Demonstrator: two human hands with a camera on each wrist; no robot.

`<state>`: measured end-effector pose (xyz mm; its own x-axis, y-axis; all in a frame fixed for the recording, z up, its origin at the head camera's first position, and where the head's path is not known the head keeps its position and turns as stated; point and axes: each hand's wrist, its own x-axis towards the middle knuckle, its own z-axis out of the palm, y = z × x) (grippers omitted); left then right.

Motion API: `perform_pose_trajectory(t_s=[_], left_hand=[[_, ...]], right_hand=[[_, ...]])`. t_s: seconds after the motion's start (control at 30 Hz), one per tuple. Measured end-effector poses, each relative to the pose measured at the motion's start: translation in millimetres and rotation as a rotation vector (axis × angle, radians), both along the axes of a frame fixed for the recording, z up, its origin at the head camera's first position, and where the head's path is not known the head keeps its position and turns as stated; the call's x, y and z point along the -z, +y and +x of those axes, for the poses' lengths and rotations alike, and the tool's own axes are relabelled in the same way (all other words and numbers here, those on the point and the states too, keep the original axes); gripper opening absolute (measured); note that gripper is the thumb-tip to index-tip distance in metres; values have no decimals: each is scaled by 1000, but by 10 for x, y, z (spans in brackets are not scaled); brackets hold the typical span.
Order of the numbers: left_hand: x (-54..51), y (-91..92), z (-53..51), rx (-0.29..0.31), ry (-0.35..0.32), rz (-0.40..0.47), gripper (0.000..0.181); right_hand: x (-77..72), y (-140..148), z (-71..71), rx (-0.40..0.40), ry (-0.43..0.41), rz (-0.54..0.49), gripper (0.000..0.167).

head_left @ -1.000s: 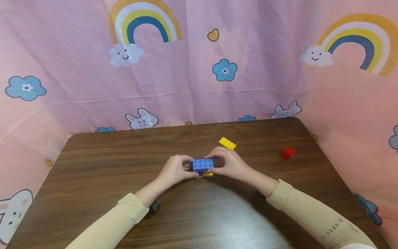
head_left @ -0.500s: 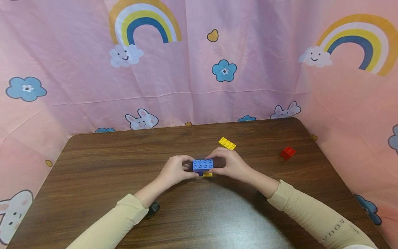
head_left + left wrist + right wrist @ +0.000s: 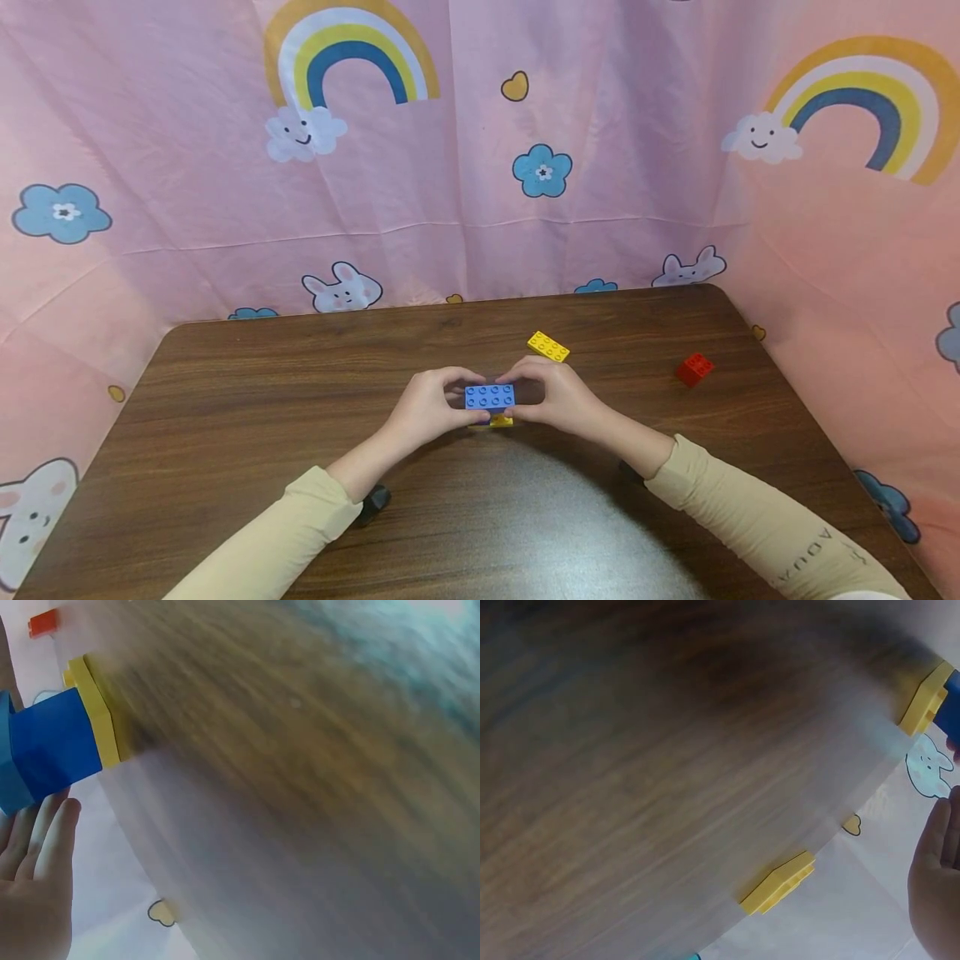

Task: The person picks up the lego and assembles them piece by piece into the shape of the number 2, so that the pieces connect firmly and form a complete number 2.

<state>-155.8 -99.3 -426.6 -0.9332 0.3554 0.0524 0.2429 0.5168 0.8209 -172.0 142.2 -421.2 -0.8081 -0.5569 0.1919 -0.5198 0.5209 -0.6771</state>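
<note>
Farther in along the near side than half a second ago, the thumb of my left hand pinches the blue brick against the fingers behind it; my right hand grips the other end likewise; the brick sits between both hands, just below the centre of the frame, studs up; I judge it light, stiff and hard to break, perhaps slick on its smooth walls, best held by the long sides, clear of the studs; beneath it shows a yellow piece, though whether that touches the table I cannot tell; just beyond my right hand lies a yellow plate; a red brick stands well apart, at the right of the frame; pink cloth hangs across the upper half.
</note>
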Motion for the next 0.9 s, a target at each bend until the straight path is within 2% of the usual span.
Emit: perform_pose_trajectory(t_s=[0.2,0.33,0.63,0.9], left_hand=[[10,22,4,0,61,24,36],[26,27,1,1,75,36,32],[38,15,-17,-5,25,92,31],[17,16,-43,-5,-13,95,32]], right_hand=[[5,2,-2,1,-1,-4,35],[12,3,-9,-2,7,-4,36],[21,14,-12,-13,7,-7,35],[12,39,-12,-13,12,-21,36]])
